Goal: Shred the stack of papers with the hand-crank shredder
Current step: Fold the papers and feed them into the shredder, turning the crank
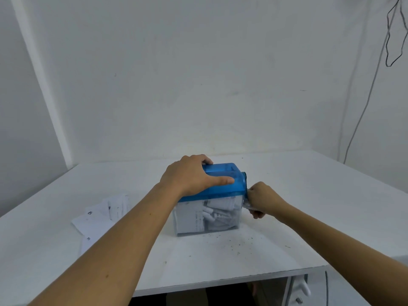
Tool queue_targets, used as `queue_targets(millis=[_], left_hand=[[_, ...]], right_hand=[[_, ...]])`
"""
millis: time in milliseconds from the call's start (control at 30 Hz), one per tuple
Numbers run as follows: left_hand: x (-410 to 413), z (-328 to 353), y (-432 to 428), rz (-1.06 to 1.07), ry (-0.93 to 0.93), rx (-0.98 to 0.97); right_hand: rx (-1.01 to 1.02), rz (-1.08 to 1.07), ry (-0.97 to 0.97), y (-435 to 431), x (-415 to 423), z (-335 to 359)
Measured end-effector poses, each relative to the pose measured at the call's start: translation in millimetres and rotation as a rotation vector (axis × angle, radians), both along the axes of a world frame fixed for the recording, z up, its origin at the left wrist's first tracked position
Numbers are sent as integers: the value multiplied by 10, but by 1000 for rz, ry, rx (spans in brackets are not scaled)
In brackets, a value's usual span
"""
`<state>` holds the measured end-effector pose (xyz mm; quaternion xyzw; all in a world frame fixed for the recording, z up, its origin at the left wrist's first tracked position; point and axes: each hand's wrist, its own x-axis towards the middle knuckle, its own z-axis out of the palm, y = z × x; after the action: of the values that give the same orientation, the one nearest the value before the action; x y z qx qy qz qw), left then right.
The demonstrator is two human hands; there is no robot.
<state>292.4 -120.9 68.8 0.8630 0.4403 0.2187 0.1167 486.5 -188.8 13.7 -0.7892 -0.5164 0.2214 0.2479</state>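
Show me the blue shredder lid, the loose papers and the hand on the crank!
blue shredder lid (237,184): head view, its front right face.
loose papers (97,217): head view, middle of the top sheet.
right hand (260,197): head view, the back of the hand.

left hand (189,174) grips the blue lid (229,181) of the shredder | right hand (260,198) curls round the crank handle (246,200) at its right side | clear bin (207,215) holds paper strips | papers (103,215) lie left on the white table (309,195)
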Motion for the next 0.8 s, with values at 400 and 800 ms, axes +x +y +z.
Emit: queue_targets(millis=[400, 800], left_hand=[[-21, 34, -40, -9, 26, 8], [-3, 2, 57, -32, 34, 35]], right_hand=[[237, 305, 332, -554, 190, 702], [482, 183, 69, -88, 315, 856]])
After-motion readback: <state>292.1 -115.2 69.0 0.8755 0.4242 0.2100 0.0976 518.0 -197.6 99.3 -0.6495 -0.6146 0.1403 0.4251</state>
